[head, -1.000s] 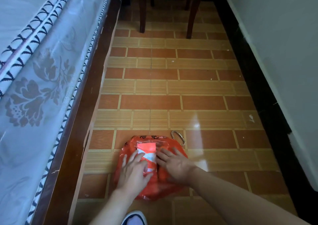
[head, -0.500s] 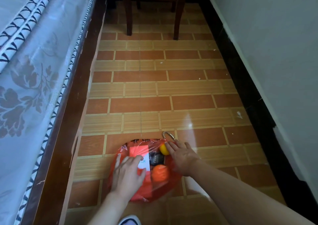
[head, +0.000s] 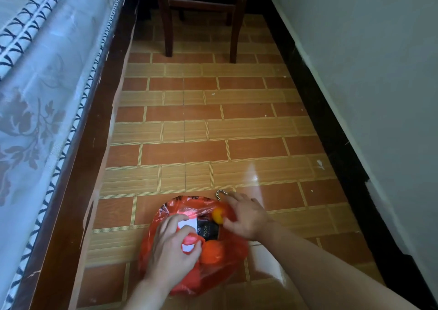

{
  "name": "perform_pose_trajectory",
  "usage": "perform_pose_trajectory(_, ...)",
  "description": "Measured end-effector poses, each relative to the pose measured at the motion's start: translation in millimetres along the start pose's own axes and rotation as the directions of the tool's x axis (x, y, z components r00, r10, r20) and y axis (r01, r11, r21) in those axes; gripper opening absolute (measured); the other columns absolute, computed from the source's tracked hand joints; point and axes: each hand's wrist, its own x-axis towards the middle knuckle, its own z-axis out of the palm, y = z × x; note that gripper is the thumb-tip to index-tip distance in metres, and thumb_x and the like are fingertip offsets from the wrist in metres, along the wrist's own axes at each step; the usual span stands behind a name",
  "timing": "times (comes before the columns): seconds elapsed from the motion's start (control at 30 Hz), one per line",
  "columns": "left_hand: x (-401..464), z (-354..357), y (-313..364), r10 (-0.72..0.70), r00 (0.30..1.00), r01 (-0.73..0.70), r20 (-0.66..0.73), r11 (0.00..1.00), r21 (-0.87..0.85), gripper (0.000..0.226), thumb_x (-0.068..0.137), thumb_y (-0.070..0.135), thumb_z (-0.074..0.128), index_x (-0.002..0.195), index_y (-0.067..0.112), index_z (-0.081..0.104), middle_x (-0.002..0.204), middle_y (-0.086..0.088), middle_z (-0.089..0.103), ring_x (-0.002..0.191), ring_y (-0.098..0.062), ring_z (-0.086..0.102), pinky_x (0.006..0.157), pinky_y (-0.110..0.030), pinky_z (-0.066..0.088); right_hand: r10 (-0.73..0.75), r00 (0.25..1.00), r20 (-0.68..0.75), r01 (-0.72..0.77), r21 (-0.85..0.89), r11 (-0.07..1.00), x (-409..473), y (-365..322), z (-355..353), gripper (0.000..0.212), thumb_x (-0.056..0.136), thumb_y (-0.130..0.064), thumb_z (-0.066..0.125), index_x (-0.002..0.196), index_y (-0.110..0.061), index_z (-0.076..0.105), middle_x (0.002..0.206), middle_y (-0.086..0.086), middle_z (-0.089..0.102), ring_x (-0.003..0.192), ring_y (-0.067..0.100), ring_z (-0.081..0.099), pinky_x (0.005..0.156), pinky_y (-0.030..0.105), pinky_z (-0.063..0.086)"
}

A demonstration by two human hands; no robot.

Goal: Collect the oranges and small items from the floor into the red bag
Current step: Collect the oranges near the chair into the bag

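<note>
Red bag (head: pixel 166 217) lies lower centre of frame on floor (head: pixel 213 148), mouth slack. Left hand (head: pixel 171 250) pinches bag edge; right hand (head: pixel 244 215) curls at rim beside small orange (head: pixel 217 215). Larger orange (head: pixel 212 251) inside. Risk: thin plastic sags, fruit rolls out; chain (head: pixel 220 194) above bag gets overlooked.

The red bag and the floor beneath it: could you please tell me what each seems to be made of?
The red bag looks like thin, glossy plastic film: it crinkles, catches highlights, and its contents show faintly through it. The floor looks like glazed tile or printed vinyl in a brick pattern, with a bright reflection on its shiny surface; which one is unclear.
</note>
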Motion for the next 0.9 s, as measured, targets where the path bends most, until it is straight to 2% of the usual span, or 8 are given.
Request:
perform_pose_trajectory(0.1,1,-2,-1,-0.01,1.0,0.01,0.01,1.0,-0.029,0.008,0.077,0.033,0.07,0.085,0.033,0.068,0.123,0.013,0.055,0.123,-0.017,0.053,0.105,-0.029,0.039,0.129,0.988,-0.082,-0.118,0.126,0.985,14,5,-8,0.078,0.087,-0.061,0.024,0.153,-0.023,0.043,0.157,0.004,0.043,0.141,0.03,0.044,0.111,0.044,0.041)
perform_pose_trajectory(0.2,-2,-7,-2,-0.046,0.998,0.048,0.035,0.997,-0.055,0.011,0.079,0.041,0.063,0.087,0.036,0.068,0.124,0.017,0.054,0.123,-0.013,0.052,0.104,-0.035,0.045,0.183,0.981,-0.062,-0.176,0.101,0.979,31,18,-10,0.051,0.1,-0.032,0.046,0.149,-0.02,0.05,0.152,0.006,0.046,0.135,0.032,0.049,0.107,0.041,0.045)
perform_pose_trajectory(0.27,-3,-11,-4,-0.069,0.997,0.072,0.045,0.996,-0.057,0.016,0.078,0.037,0.063,0.092,0.037,0.07,0.124,0.02,0.054,0.123,-0.011,0.052,0.103,-0.038,0.047,0.178,0.984,-0.019,-0.175,0.086,0.981,41,26,-8,0.046,0.102,-0.021,0.048,0.148,-0.024,0.054,0.15,0.006,0.046,0.133,0.032,0.052,0.105,0.039,0.047)
perform_pose_trajectory(0.4,-6,-20,-3,-0.089,0.995,0.093,0.046,0.991,-0.092,0.038,0.077,0.018,0.06,0.107,0.036,0.074,0.131,0.025,0.051,0.131,-0.004,0.047,0.109,-0.028,0.039,0.104,0.989,0.107,-0.105,0.005,0.994,44,31,2,0.044,0.101,-0.023,0.046,0.14,-0.039,0.06,0.147,0.002,0.047,0.131,0.031,0.052,0.104,0.038,0.046)
perform_pose_trajectory(0.57,-6,-30,0,0.001,0.998,0.011,0.069,0.986,-0.169,0.047,0.071,0.007,0.051,0.101,0.034,0.076,0.129,0.019,0.057,0.13,-0.009,0.051,0.109,-0.024,0.038,0.133,0.983,0.13,-0.113,-0.15,0.982,35,26,7,0.046,0.099,-0.023,0.042,0.144,-0.026,0.054,0.157,0.002,0.036,0.139,0.033,0.039,0.108,0.052,0.039)
perform_pose_trajectory(0.63,-5,-32,1,0.017,0.995,0.001,0.094,0.981,-0.195,0.047,0.071,0.008,0.047,0.098,0.034,0.076,0.128,0.019,0.058,0.129,-0.011,0.053,0.107,-0.031,0.042,0.215,0.973,0.083,-0.204,-0.123,0.971,34,23,4,0.05,0.098,-0.035,0.037,0.145,-0.022,0.05,0.154,0.003,0.04,0.137,0.035,0.041,0.108,0.054,0.041)
perform_pose_trajectory(0.73,-2,-32,3,0.045,0.995,-0.025,0.085,0.973,-0.231,0.043,0.075,0.017,0.042,0.095,0.034,0.075,0.126,0.019,0.06,0.127,-0.011,0.054,0.105,-0.034,0.044,0.319,0.947,0.047,-0.314,-0.098,0.944,30,29,-7,0.079,0.081,-0.062,0.021,0.137,-0.02,0.057,0.139,0.005,0.048,0.128,0.034,0.049,0.106,0.048,0.044)
perform_pose_trajectory(0.9,2,-26,10,0.048,0.999,-0.043,0.014,0.969,-0.244,0.023,0.095,0.035,0.053,0.089,0.031,0.075,0.115,0.018,0.064,0.116,-0.013,0.06,0.097,-0.033,0.045,0.463,0.886,-0.009,-0.463,-0.072,0.884,27,70,-9,0.035,0.095,-0.03,0.051,0.125,-0.014,0.062,0.125,0.007,0.059,0.119,0.031,0.062,0.095,0.039,0.05)
